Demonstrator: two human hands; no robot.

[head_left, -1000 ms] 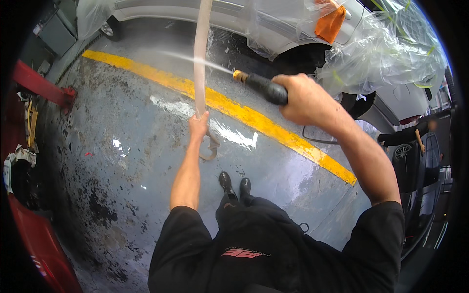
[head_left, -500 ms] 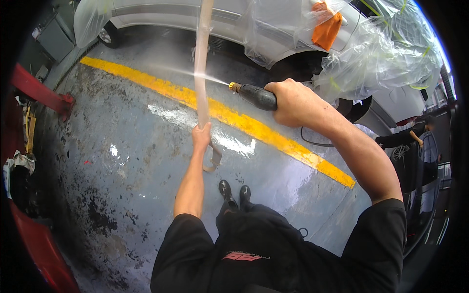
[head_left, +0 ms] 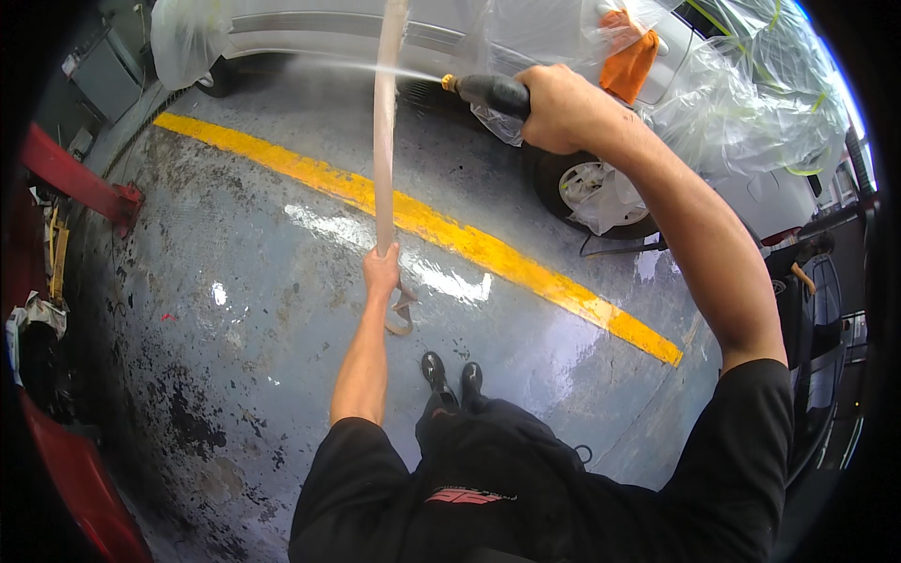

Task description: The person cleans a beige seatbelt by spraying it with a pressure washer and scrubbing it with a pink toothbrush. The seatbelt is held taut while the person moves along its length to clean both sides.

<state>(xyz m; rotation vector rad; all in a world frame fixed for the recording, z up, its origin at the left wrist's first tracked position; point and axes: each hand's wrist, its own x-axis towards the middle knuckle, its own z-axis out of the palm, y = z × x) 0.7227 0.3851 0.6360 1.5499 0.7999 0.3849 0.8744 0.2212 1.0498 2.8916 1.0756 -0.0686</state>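
Left grip point(head_left: 381, 274) clasps the pale strip point(head_left: 384, 155); right grip point(head_left: 560, 108) holds the black sprayer point(head_left: 495, 93). Its nine-o'clock jet point(head_left: 418, 73) could wrench the strip loose.

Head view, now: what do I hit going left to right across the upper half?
Red post → pale strip → black spray gun → right hand's grip → orange cloth.

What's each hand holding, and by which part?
Left hand: the pale strap, near its lower end, a loose tail past the hand. Right hand: the black sprayer, by its rear end, opposite the yellow nozzle.
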